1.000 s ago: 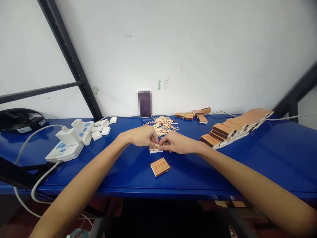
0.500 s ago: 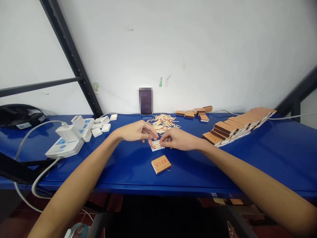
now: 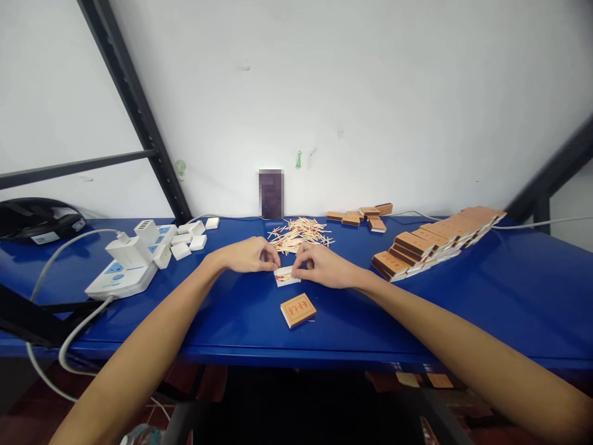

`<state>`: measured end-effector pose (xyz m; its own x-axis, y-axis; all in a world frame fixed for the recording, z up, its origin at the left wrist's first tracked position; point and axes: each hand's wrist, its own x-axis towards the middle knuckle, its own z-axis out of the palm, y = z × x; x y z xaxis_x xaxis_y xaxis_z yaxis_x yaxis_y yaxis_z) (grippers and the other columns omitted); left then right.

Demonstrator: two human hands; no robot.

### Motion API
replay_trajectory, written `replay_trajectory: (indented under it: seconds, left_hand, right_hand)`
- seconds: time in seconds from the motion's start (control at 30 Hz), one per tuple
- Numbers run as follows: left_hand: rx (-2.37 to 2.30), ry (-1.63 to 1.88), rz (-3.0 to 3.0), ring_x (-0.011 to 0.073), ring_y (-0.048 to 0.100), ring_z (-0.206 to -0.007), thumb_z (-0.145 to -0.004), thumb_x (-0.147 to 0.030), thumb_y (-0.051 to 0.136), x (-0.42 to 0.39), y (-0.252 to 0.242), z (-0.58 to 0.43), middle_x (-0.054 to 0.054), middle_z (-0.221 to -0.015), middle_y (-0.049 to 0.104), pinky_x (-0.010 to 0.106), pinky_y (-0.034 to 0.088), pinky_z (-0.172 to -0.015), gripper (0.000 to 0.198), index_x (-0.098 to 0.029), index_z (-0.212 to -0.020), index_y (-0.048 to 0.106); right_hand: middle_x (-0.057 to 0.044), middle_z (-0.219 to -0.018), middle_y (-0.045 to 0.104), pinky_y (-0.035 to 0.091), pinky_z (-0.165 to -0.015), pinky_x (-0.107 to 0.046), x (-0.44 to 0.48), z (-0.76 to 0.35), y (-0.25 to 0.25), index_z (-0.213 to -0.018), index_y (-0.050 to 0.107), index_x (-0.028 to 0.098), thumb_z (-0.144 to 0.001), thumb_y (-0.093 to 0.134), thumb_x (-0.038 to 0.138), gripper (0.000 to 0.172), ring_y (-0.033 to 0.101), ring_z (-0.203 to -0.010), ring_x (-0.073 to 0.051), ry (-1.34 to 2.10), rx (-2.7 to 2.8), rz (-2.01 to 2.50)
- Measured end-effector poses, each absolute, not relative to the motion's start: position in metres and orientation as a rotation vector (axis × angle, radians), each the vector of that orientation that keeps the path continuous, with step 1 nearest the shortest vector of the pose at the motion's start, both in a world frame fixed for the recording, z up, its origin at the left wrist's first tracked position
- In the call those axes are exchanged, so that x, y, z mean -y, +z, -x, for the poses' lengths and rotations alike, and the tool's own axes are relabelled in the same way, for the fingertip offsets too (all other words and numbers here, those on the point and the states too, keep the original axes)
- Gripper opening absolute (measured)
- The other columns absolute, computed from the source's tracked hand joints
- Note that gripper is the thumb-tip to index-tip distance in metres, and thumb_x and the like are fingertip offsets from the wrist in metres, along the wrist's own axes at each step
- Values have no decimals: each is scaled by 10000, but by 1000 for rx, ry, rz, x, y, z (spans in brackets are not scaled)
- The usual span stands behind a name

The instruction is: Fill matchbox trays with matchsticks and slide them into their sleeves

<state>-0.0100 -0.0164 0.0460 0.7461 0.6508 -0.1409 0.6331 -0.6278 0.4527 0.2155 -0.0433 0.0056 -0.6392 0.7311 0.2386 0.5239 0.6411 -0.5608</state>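
two bare hands meet over a small white tray [image 3: 288, 280] of red-tipped matches on a blue table [image 3: 370, 334]. the left hand [image 3: 252, 254] comes in from the left, wrist bent and knuckles high, its fingers curled and its thumb reaching toward the tray's left end. the right hand [image 3: 319, 266] faces it from the other side, back of the hand up, thumb and fingers drawn narrowly together at the tray's right end (whether either hand grips the tray or a match cannot be told). both forearms slant inward from the lower corners of the view. the tray sits just in front of a loose heap of matches [image 3: 301, 233], with a tan matchbox [image 3: 298, 309] lying flat nearer the table's front edge. stacked matchboxes [image 3: 430, 241] step away at right; a white power strip [image 3: 123, 281] lies at left, and a dark, pixelated panel [image 3: 271, 194] stands against the wall.
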Motion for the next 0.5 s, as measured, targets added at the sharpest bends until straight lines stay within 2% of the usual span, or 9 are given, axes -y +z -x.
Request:
replay_trajectory:
  seconds: [0.07, 0.2, 0.33, 0.5]
  left_hand:
    - [-968, 18, -2424, 102, 562, -603, -811, -279, 548, 16, 45, 11, 40, -787, 690, 200, 397, -580, 282, -140, -988, 719]
    - [-953, -14, -2419, 111, 559, -615, -769, -287, 604, 12, 42, 14, 28, -760, 678, 197, 379, -559, 306, -152, -1023, 709]
    - [-974, 42, -2451, 110, 542, -586, -777, -334, 617, 11, 38, 11, 14, -686, 655, 205, 369, -558, 249, -153, -921, 711]
    - [-997, 77, -2509, 100, 523, -558, -783, -251, 565, 14, 35, 5, 2, -641, 628, 203, 376, -566, 161, -142, -829, 675]
  right_hand:
    - [-62, -949, 657, 404, -677, -249, 44, -214, 5, -799, 728, 162, -803, 647, 243, 114, 546, -737, -125, 613, 2407, 928]
    - [-26, -798, 675, 388, -662, -246, 45, -212, 6, -811, 721, 161, -816, 636, 222, 104, 542, -681, -119, 656, 2398, 969]
    - [-24, -768, 657, 371, -643, -242, 47, -210, 5, -816, 718, 156, -819, 645, 239, 110, 529, -675, -118, 627, 2391, 998]
    - [-22, -765, 621, 347, -645, -248, 49, -208, 1, -793, 685, 162, -882, 580, 324, 212, 494, -683, -119, 530, 2406, 948]
